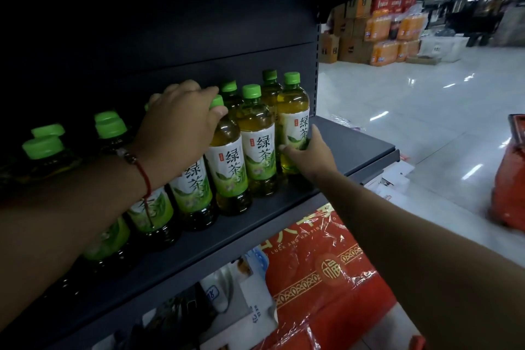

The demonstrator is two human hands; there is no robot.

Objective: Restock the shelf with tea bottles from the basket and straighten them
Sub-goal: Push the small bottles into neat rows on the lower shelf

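The dark shelf (352, 139) carried a row of green tea bottles (257, 148), so straightening looked to be the step in hand. The left hand (179, 119) curled over one bottle's cap (217, 101); the right hand (309, 150) had its fingers (287, 148) wrapped round the end bottle (294, 122). Next, presumably, nudging both upright, labels forward.

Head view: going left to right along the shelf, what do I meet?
Green-capped bottles in shadow → left hand on a bottle cap → front-row tea bottle → end bottle → right hand → bare shelf end.
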